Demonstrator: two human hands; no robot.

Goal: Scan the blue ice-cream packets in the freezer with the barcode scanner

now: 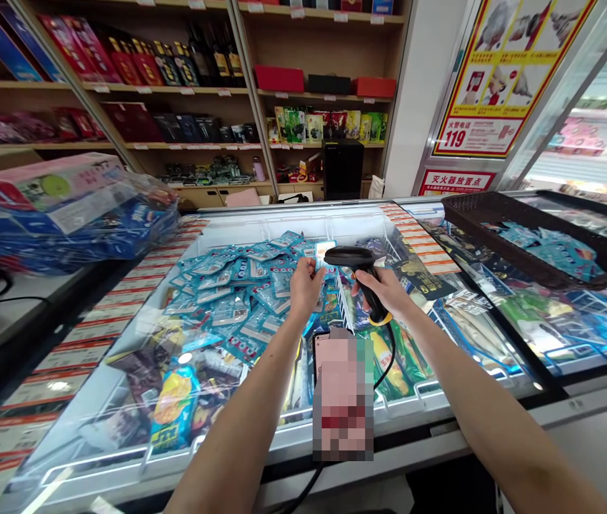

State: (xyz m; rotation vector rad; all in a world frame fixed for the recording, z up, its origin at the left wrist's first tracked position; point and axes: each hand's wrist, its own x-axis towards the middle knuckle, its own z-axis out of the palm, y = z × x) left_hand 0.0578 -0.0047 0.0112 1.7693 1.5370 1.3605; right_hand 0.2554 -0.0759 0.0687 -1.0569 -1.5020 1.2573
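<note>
My left hand is closed, pinching the edge of a small blue sachet whose pale face is brightly lit. My right hand wraps round the handle of a black barcode scanner. The scanner's head points at the sachet from close on its right, and its cable hangs down from the handle. Left of my hands, a loose pile of similar blue sachets lies on the glass top of a chest freezer. A phone, its screen blurred out, lies near the front edge below my hands.
A dark basket holding more blue sachets stands on the freezer at the right. At the left sits a plastic-wrapped stack of boxes. Strips of price labels run along the glass. Shelves of goods stand behind.
</note>
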